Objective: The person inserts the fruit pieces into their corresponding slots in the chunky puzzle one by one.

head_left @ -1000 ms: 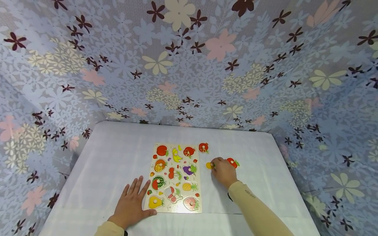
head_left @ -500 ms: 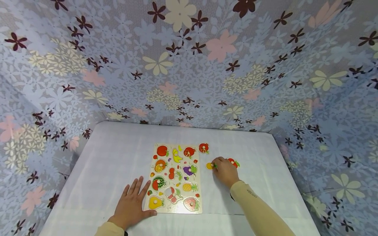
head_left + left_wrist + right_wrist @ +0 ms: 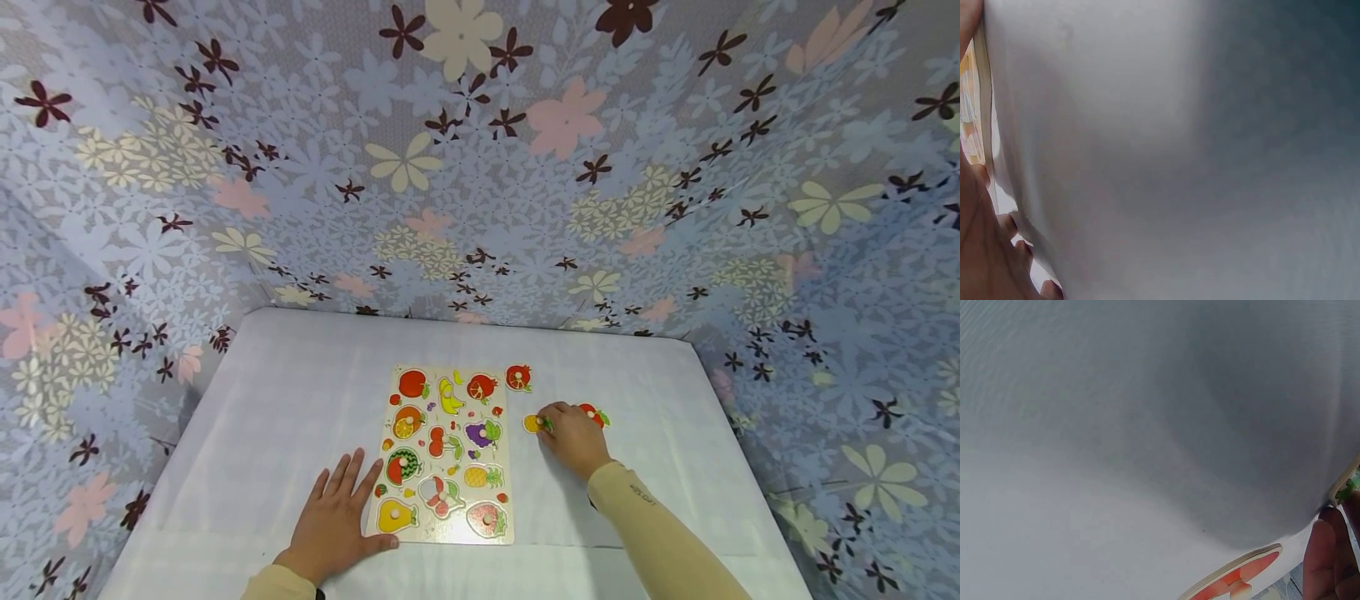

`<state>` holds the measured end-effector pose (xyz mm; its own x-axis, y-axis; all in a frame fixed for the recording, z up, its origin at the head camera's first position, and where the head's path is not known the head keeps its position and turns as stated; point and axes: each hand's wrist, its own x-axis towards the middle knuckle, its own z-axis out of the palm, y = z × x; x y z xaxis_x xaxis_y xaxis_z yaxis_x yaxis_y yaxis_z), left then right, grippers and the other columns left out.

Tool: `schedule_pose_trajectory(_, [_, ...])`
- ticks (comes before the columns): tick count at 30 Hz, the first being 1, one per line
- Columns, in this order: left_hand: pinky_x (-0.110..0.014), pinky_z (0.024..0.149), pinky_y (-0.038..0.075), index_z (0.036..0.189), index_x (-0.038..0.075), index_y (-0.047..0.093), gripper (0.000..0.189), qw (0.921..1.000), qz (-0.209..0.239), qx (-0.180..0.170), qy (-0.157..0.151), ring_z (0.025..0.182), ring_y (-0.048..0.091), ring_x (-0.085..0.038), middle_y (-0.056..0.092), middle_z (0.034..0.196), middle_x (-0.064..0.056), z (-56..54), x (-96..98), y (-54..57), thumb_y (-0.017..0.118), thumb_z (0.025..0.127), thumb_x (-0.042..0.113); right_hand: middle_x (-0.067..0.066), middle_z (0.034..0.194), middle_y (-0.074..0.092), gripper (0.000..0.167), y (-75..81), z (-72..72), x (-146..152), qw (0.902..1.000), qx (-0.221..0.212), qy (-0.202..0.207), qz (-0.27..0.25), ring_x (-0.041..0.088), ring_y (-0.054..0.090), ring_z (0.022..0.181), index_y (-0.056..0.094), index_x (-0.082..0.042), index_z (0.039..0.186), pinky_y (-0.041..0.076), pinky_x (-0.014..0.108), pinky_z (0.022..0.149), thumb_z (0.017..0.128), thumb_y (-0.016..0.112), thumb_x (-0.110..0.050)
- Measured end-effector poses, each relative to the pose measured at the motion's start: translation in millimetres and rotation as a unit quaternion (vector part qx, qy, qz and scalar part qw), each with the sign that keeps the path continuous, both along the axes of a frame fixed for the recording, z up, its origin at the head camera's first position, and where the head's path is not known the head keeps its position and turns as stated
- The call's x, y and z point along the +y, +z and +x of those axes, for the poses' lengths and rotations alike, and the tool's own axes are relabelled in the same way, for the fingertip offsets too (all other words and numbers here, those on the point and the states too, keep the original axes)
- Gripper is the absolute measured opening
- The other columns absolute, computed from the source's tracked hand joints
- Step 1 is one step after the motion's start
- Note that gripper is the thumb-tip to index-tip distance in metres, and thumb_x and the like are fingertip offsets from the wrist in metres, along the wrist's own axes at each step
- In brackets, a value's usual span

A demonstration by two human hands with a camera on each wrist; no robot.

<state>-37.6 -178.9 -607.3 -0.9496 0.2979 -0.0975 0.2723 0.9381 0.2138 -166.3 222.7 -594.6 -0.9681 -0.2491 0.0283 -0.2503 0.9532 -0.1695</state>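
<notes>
My right hand [image 3: 573, 437] pinches the leafy end of a pineapple puzzle piece [image 3: 532, 423] to the right of the fruit puzzle board [image 3: 450, 530]. In the right wrist view, fingertips [image 3: 1330, 534] meet the piece's edge beside its green leaves [image 3: 1346, 490]. Palm down, my left hand [image 3: 333, 521] lies with fingers spread and touches the board's left edge. On the board are fruit pictures, among them a pineapple [image 3: 476, 476], a strawberry [image 3: 480, 518] and a pear [image 3: 390, 517]. The left wrist view shows only the edge of that hand and a strip of board.
A pomegranate piece [image 3: 517, 377] lies off the board's upper right corner. Partly hidden behind my right hand is a red fruit piece [image 3: 594, 412] with green leaves. The white-covered table [image 3: 300, 375] ends at flowered cloth walls [image 3: 487, 208] behind and at the sides.
My right hand has shifted slightly to the right and covers more of the red fruit piece. The pineapple piece and my left hand stay nearly in place.
</notes>
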Motion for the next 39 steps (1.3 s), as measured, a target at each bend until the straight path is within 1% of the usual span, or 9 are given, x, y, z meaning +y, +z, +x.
schedule_pose_trajectory(5, [-0.061, 0.115, 0.017, 0.157, 0.016, 0.033, 0.116, 0.9999, 0.011, 0.004, -0.002, 0.146, 0.022, -0.039, 0.021, 0.162, -0.018, 0.5, 0.3, 1.6, 0.055, 0.07, 0.089, 0.006, 0.113, 0.069, 0.031, -0.6, 1.9, -4, 0.9999, -0.001, -0.016, 0.002, 0.022, 0.067, 0.09, 0.073, -0.015, 0.106, 0.058, 0.04, 0.078, 0.082, 0.084, -0.031])
schedule_pose_trajectory(8, [-0.061, 0.115, 0.018, 0.156, 0.015, 0.034, 0.116, 0.9997, 0.02, 0.013, -0.005, 0.146, 0.023, -0.04, 0.022, 0.162, -0.019, 1.1, 0.3, 1.7, 0.057, 0.07, 0.088, 0.007, 0.114, 0.069, 0.038, 0.4, 4.7, -10, 0.9994, -0.006, -0.035, 0.002, 0.024, 0.067, 0.091, 0.074, -0.013, 0.107, 0.058, 0.041, 0.076, 0.08, 0.083, -0.039])
schedule_pose_trajectory(11, [-0.062, 0.114, 0.018, 0.156, 0.014, 0.035, 0.115, 0.9992, 0.033, 0.02, -0.005, 0.145, 0.024, -0.04, 0.023, 0.161, -0.02, 1.2, 0.3, 1.1, 0.059, 0.07, 0.087, 0.009, 0.114, 0.069, 0.044, 1.6, 7.6, -16, 0.9985, -0.001, -0.054, 0.001, 0.026, 0.066, 0.095, 0.074, -0.012, 0.107, 0.058, 0.043, 0.075, 0.079, 0.084, -0.044])
schedule_pose_trajectory(19, [-0.061, 0.115, 0.018, 0.156, 0.014, 0.035, 0.116, 0.9995, 0.026, 0.019, -0.003, 0.145, 0.024, -0.04, 0.023, 0.162, -0.019, 0.7, 1.1, -1.2, 0.059, 0.069, 0.087, 0.009, 0.109, 0.07, 0.038, -1.0, 10.0, -23, 0.9963, 0.018, -0.083, -0.012, 0.025, 0.063, 0.086, 0.074, -0.011, 0.101, 0.057, 0.039, 0.068, 0.079, 0.081, -0.041])
schedule_pose_trajectory(24, [-0.062, 0.115, 0.017, 0.156, 0.015, 0.033, 0.115, 0.9992, 0.034, 0.021, -0.007, 0.145, 0.024, -0.04, 0.022, 0.161, -0.019, 0.7, 1.5, -1.3, 0.059, 0.07, 0.087, 0.008, 0.103, 0.07, 0.038, -1.1, 9.1, -23, 0.9952, 0.023, -0.093, -0.018, 0.022, 0.059, 0.079, 0.074, -0.011, 0.099, 0.055, 0.037, 0.064, 0.077, 0.082, -0.04])
schedule_pose_trajectory(27, [-0.061, 0.115, 0.017, 0.157, 0.015, 0.032, 0.116, 0.9992, 0.032, 0.02, -0.009, 0.145, 0.023, -0.04, 0.021, 0.162, -0.019, 0.9, 2.2, -0.6, 0.058, 0.07, 0.087, 0.007, 0.101, 0.069, 0.039, 0.0, 8.6, -20, 0.9945, 0.02, -0.1, -0.022, 0.021, 0.058, 0.078, 0.074, -0.011, 0.099, 0.054, 0.038, 0.063, 0.076, 0.082, -0.041])
schedule_pose_trajectory(30, [-0.062, 0.114, 0.018, 0.156, 0.015, 0.034, 0.115, 0.999, 0.038, 0.022, -0.009, 0.145, 0.024, -0.04, 0.022, 0.161, -0.019, 0.7, 2.4, 0.2, 0.059, 0.07, 0.086, 0.005, 0.1, 0.069, 0.038, 2.0, 9.6, -18, 0.9935, 0.024, -0.109, -0.023, 0.02, 0.058, 0.077, 0.074, -0.012, 0.097, 0.054, 0.037, 0.062, 0.076, 0.082, -0.043])
schedule_pose_trajectory(35, [-0.062, 0.114, 0.018, 0.156, 0.014, 0.035, 0.115, 0.9991, 0.038, 0.015, -0.006, 0.145, 0.024, -0.041, 0.022, 0.161, -0.02, 0.1, 1.9, 2.6, 0.06, 0.07, 0.086, 0.003, 0.098, 0.07, 0.038, 7.2, 18.8, -25, 0.992, 0.043, -0.112, -0.04, 0.017, 0.059, 0.073, 0.075, -0.014, 0.093, 0.053, 0.034, 0.059, 0.073, 0.083, -0.045])
schedule_pose_trajectory(39, [-0.061, 0.115, 0.017, 0.156, 0.014, 0.036, 0.115, 0.9996, 0.028, 0.004, -0.001, 0.146, 0.023, -0.04, 0.022, 0.162, -0.019, 0.3, 1.4, 5.5, 0.06, 0.069, 0.086, 0.002, 0.1, 0.071, 0.04, 13.8, 34.0, -43, 0.9943, 0.031, -0.092, -0.045, 0.016, 0.06, 0.075, 0.075, -0.015, 0.094, 0.054, 0.031, 0.06, 0.071, 0.085, -0.046])
